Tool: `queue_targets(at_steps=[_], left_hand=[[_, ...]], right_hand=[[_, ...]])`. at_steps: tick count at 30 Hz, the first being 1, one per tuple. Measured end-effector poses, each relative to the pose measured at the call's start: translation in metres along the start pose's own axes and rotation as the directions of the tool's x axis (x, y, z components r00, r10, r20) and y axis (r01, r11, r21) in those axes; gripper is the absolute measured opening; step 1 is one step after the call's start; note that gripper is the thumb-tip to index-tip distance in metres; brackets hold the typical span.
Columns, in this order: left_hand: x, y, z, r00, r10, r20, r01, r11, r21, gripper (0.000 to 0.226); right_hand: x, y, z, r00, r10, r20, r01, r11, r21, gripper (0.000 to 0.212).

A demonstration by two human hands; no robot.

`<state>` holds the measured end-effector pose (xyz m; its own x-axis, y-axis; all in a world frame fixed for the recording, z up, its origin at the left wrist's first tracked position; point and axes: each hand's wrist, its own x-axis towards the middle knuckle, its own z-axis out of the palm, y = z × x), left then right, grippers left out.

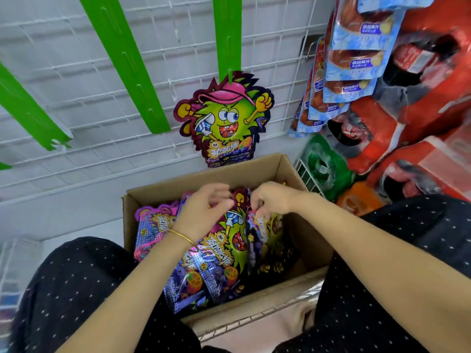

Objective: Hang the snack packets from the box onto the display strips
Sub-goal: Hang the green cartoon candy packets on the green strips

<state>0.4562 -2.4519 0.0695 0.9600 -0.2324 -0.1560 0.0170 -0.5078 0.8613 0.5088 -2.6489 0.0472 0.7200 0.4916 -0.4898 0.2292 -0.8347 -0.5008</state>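
Head view: inside the cardboard box (pixel 288 169) the right hand (pixel 271 198) pinches the top of a snack packet (pixel 265 230). Just left of that grip, the left hand (pixel 201 210) is motion-blurred and its hold is unreadable. Beyond both, a hung packet (pixel 224 118) dangles from a green strip (pixel 226 34).

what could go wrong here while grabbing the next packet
1. The right hand seems to pinch one upright packet wedged among others in the box; pulling may drag neighbours out or crease it.
2. The hung packet dangles from the bottom of its green strip, just above the box; a rising hand could knock it off.
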Motion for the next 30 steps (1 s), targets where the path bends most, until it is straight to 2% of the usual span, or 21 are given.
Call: queue_targets(at_steps=[2,3,5,6,8,9,11,12,13,14,15,16,17,19,21,22,23,25,26,28,30], left_hand=[[0.004,0.004,0.007,0.987,-0.054,0.151,0.047,0.997,0.053,0.038],[0.006,0.005,0.010,0.988,-0.038,0.147,0.020,0.992,0.122,0.034],[0.010,0.011,0.008,0.999,0.003,0.038,-0.012,0.974,0.225,0.021],[0.010,0.015,0.004,0.999,0.021,-0.025,-0.015,0.975,0.222,0.025],[0.010,0.019,-0.009,0.994,0.013,-0.106,-0.006,0.997,0.072,0.018],[0.011,0.019,-0.018,0.991,-0.025,-0.134,0.021,0.999,-0.026,0.012],[0.011,0.015,-0.034,0.979,-0.100,-0.175,0.066,0.979,-0.191,0.013],[0.012,0.011,-0.041,0.973,-0.139,-0.185,0.088,0.962,-0.259,0.014],[0.013,0.007,-0.046,0.965,-0.175,-0.196,0.104,0.939,-0.329,0.015],[0.014,0.004,-0.050,0.957,-0.210,-0.202,0.116,0.911,-0.395,0.015],[0.015,0.002,-0.053,0.949,-0.241,-0.204,0.124,0.878,-0.463,0.015],[0.016,0.000,-0.054,0.944,-0.263,-0.200,0.127,0.847,-0.516,0.015],[0.016,-0.002,-0.054,0.940,-0.277,-0.196,0.126,0.821,-0.557,0.014],[0.016,-0.004,-0.053,0.939,-0.293,-0.178,0.128,0.780,-0.612,0.014],[0.016,-0.005,-0.052,0.938,-0.315,-0.142,0.148,0.738,-0.658,0.013],[0.018,-0.003,-0.052,0.934,-0.331,-0.131,0.164,0.727,-0.667,0.012],[0.021,-0.002,-0.052,0.927,-0.344,-0.148,0.169,0.737,-0.654,0.011],[0.030,0.008,-0.060,0.900,-0.303,-0.313,0.141,0.882,-0.449,0.028],[0.036,0.019,-0.067,0.886,-0.216,-0.411,0.108,0.957,-0.268,0.041],[0.050,0.051,-0.080,0.850,0.054,-0.524,-0.053,0.998,0.016,0.048],[0.067,0.091,-0.090,0.807,0.243,-0.538,-0.226,0.969,0.098,0.040]], right_hand=[[-0.009,-0.018,-0.021,0.993,-0.029,-0.113,0.048,0.985,0.168,0.008],[-0.013,-0.025,-0.028,0.984,-0.035,-0.172,0.075,0.970,0.232,0.008],[-0.022,-0.035,-0.039,0.959,-0.037,-0.281,0.136,0.930,0.342,0.007],[-0.025,-0.036,-0.044,0.940,-0.023,-0.340,0.167,0.901,0.400,0.007],[-0.027,-0.027,-0.052,0.856,0.096,-0.508,0.204,0.840,0.502,0.011],[-0.028,-0.020,-0.056,0.778,0.186,-0.600,0.193,0.838,0.510,0.011],[-0.028,0.003,-0.059,0.627,0.346,-0.698,0.017,0.890,0.456,0.009],[-0.028,0.012,-0.058,0.603,0.414,-0.682,-0.072,0.880,0.470,0.014],[-0.027,0.020,-0.054,0.629,0.498,-0.597,-0.108,0.817,0.567,0.021],[-0.027,0.021,-0.049,0.692,0.568,-0.445,-0.096,0.684,0.723,0.027],[-0.028,0.020,-0.044,0.782,0.570,-0.250,-0.088,0.499,0.862,0.032],[-0.027,0.018,-0.039,0.857,0.507,-0.096,-0.098,0.344,0.934,0.036],[-0.027,0.016,-0.035,0.905,0.424,-0.022,-0.090,0.241,0.966,0.038],[-0.025,0.011,-0.031,0.933,0.356,-0.055,0.024,0.093,0.995,0.019],[-0.022,0.008,-0.035,0.911,0.388,-0.136,0.141,0.016,0.990,0.005],[-0.023,0.006,-0.041,0.903,0.395,-0.169,0.173,0.024,0.985,0.007],[-0.027,0.004,-0.050,0.892,0.402,-0.210,0.194,0.080,0.978,0.009],[-0.038,-0.003,-0.072,0.864,0.350,-0.362,0.276,0.273,0.922,0.005],[-0.045,-0.009,-0.085,0.834,0.300,-0.464,0.342,0.378,0.860,0.009],[-0.058,-0.026,-0.110,0.740,0.175,-0.649,0.425,0.626,0.654,0.017],[-0.060,-0.040,-0.132,0.669,0.007,-0.743,0.424,0.817,0.390,0.019]])
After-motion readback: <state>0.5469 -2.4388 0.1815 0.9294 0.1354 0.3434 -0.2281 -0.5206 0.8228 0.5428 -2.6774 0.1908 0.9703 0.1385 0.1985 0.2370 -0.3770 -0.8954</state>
